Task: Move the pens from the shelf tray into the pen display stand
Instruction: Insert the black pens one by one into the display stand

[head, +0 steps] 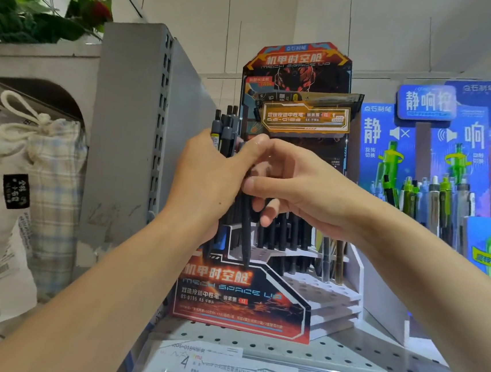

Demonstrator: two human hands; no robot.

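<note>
**One pen going in, a handful waiting**

At the centre of the frame the left hand (pixel 209 179) is wrapped around a bunch of black pens (pixel 225 130), their clicker ends sticking up above the fingers and their tips hanging below the palm. The right hand (pixel 292 187) reaches in from the right and pinches a single pen (pixel 246 231) between thumb and fingertips; that pen points down, with its tip just above the front edge of the pen stand (pixel 242 299). The stand sits on the perforated shelf (pixel 327 352) in the lower middle of the frame. Its white stepped tiers (pixel 326 295) are full of small holes, with the back rows already holding dark pens (pixel 281 234) and the front steps mostly bare. The shelf tray named in the task is not in view.

The risks, as I judge them:

- The single pen is lined up with the printed front panel more than with a hole. Pushed down there, it could skid off the cardboard or drop behind it.
- The right hand's pull on one pen may drag its neighbours loose from the left hand's bunch, scattering them onto the shelf.
- Either wrist could brush the standing pens or tip the light stand backward.

The blue display of green pens (pixel 448 187) stands close on the right, within reach of a careless elbow.
</note>
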